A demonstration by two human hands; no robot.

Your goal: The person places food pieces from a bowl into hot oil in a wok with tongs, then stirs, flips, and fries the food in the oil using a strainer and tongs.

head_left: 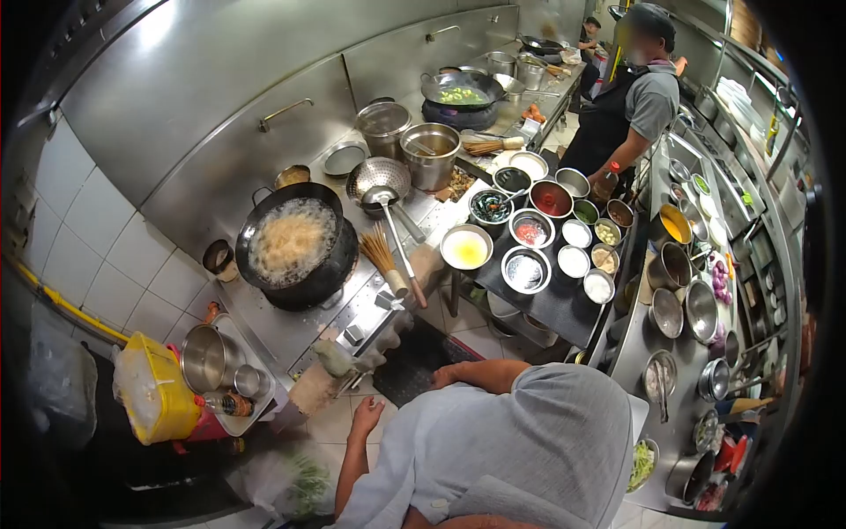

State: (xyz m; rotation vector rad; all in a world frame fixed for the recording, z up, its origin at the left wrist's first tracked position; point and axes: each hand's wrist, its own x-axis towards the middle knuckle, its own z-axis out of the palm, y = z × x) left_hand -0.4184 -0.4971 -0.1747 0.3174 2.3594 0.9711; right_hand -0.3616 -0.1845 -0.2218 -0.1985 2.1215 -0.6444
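the left hand (367, 413) hung near the front edge of the stove (328, 329), its fingers loosely bent and free of any visible object, while the right hand (443, 376) was low over the dark mat (414, 357), too partly seen to tell whether its fingers were clenched. the wok (291, 238) sat on the stove, bubbling around golden-brown food (293, 236), with the bamboo brush (379, 256) and ladle (383, 198) to its right.
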